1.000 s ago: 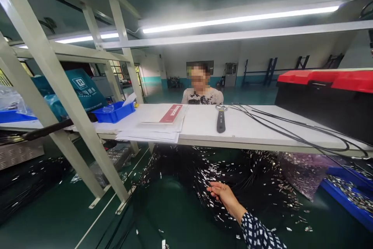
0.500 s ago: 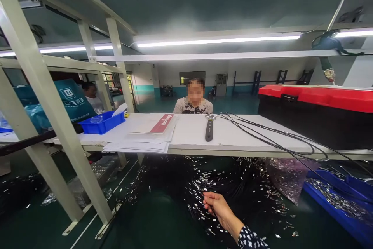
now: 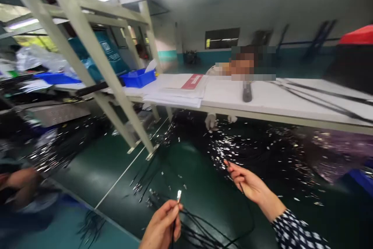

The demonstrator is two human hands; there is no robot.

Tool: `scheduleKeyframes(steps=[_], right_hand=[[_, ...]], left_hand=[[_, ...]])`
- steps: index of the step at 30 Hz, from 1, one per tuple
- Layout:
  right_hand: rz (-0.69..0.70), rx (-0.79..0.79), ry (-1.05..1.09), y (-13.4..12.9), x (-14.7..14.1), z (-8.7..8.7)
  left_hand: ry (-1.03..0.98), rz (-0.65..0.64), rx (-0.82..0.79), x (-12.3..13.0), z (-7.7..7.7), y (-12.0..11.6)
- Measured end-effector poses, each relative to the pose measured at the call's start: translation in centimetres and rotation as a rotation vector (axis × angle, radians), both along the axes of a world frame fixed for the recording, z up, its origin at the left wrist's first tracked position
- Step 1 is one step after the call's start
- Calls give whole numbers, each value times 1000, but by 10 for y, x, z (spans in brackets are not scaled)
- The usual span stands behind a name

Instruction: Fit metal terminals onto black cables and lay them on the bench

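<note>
My left hand (image 3: pixel 164 222) is closed on a black cable whose bright metal end (image 3: pixel 179 195) sticks up from between thumb and forefinger. To its right my right hand (image 3: pixel 247 181) pinches a thin black cable (image 3: pixel 253 212), which hangs down from the fingers in a loop. Below and between the hands lies a bunch of black cables (image 3: pixel 201 223) on the green work surface (image 3: pixel 186 154). A dark pile of cables with many small shiny metal ends (image 3: pixel 223 148) spreads beyond my right hand.
A white shelf (image 3: pixel 224 105) crosses ahead, bearing papers (image 3: pixel 175 91), a blue tray (image 3: pixel 138 78) and a dark-handled tool (image 3: pixel 247 93). Metal posts (image 3: pixel 116 97) stand left. A person's gloved hands (image 3: pixel 211 121) reach under the shelf. Another person's arm (image 3: pixel 21 183) is at far left.
The view has turned left and down. My left hand has come into view with a cable end. A co-worker's gloved hands now show under the shelf, and that person's head has lowered.
</note>
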State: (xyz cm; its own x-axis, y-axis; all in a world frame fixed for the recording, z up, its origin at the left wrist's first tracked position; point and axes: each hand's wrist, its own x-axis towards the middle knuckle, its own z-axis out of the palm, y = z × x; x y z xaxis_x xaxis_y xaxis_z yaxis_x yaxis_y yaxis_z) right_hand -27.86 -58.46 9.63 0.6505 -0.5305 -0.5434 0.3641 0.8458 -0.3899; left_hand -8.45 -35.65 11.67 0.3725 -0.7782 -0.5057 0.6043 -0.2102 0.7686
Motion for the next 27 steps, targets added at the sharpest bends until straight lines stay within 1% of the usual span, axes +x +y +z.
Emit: scheduleKeyframes(steps=[3,5,9,12,16,18,20,24,27], right_hand=[[66,107,-92,26,-9,7],[86,154,-108,45,-12,9],[162,170,-15,78,-8,10],[251,182,58,89,-1,15],[373,196,85,93,8,28],[423,182,69,96,15,33],[481,186,24,103,26,33],[588,222,-63,129,50,25],[625,176,-65,153,62,21]], left_hand=[[67,1,-27,-5,-7,13],[90,25,-24,-10,-11,20],[104,63,-6,-19,-19,26],[109,96,4,-23,-22,28],[109,171,14,-28,-22,37],[110,224,21,-31,-20,49],[111,281,31,-33,-18,68],[115,402,79,-33,-15,116],[124,429,98,-26,-15,143]])
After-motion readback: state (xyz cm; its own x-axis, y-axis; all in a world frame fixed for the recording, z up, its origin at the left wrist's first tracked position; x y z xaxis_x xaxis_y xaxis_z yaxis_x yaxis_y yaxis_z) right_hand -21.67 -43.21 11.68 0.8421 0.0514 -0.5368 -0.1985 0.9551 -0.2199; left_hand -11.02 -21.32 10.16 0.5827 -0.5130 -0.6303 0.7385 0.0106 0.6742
